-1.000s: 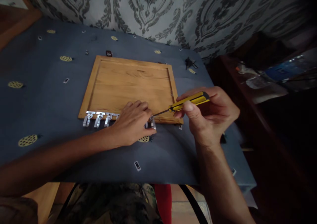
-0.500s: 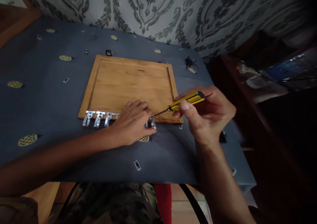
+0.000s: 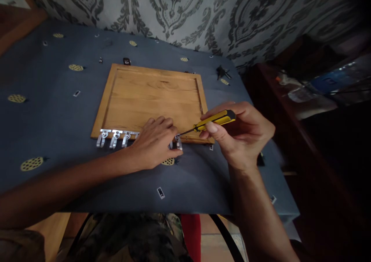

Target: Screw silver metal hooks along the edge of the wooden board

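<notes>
A framed wooden board (image 3: pixel 153 99) lies flat on the blue cloth. Along its near edge runs a silver metal hook rail (image 3: pixel 116 133) with several hooks, its middle hidden under my left hand (image 3: pixel 153 143). That hand's fingers press over the rail, the thumb beside the last hook (image 3: pixel 178 143). My right hand (image 3: pixel 242 134) grips a yellow and black screwdriver (image 3: pixel 216 120) by its handle. The screwdriver's shaft slants down to the left, and its tip meets the rail at the last hook. Whether a screw sits under the tip is too small to tell.
A small metal piece (image 3: pixel 100 60) and a black item (image 3: pixel 126 61) lie behind the board. A dark object (image 3: pixel 222 72) sits at the table's back right. A patterned wall (image 3: pixel 174 11) rises behind. Right of the table stands a dark shelf with a plastic bottle (image 3: pixel 330 80).
My right hand and the screwdriver handle have shifted slightly left and down, and the handle has turned a little. The tip stays at the last hook. My left hand has not moved.
</notes>
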A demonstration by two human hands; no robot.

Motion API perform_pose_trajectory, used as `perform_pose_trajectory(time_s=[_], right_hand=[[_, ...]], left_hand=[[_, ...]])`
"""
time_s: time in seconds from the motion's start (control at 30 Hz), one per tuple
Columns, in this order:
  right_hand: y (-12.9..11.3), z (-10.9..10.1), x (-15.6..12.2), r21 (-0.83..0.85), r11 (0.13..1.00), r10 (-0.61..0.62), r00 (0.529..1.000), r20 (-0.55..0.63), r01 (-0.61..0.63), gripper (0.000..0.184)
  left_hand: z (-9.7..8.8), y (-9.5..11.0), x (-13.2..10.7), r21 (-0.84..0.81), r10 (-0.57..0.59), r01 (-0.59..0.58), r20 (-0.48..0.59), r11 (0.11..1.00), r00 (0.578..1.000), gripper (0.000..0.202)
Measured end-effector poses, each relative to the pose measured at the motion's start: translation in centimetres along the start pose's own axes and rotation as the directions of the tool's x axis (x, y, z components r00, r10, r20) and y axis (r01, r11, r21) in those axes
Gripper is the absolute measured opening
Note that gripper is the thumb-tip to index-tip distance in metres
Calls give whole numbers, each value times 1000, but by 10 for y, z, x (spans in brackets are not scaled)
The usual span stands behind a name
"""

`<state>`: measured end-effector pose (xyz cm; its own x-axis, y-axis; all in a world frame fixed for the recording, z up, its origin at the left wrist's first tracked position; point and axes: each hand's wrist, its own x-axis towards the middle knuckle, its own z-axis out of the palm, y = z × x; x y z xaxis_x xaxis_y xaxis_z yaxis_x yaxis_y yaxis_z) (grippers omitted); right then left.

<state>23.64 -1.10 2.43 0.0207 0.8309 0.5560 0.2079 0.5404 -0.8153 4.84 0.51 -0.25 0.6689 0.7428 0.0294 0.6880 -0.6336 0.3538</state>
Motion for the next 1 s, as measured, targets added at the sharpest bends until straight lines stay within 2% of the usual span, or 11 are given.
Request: perform_pose_trajectory(time_s=[0.13,0.4,0.57,1.0], right_hand=[[1,-4,-5,-19,1000,5,999,53,-4,12],[1,-8,-8,-38,998,60,988,141,-55,21],[2,-8,-8,-4,998,69,987,148,-70,14],[2,-7,-9,-19,996,84,980,177,-82,21]], left_hand=[[0,0,0,7,-4,4,3,1000,1000,35],[0,0,0,-12,-13,13,5,1000,1000,31],[1,0,0,-8,-4,4,-10,1000,1000,32],[-1,0,0,-10,-12,12,11,1000,1000,35]])
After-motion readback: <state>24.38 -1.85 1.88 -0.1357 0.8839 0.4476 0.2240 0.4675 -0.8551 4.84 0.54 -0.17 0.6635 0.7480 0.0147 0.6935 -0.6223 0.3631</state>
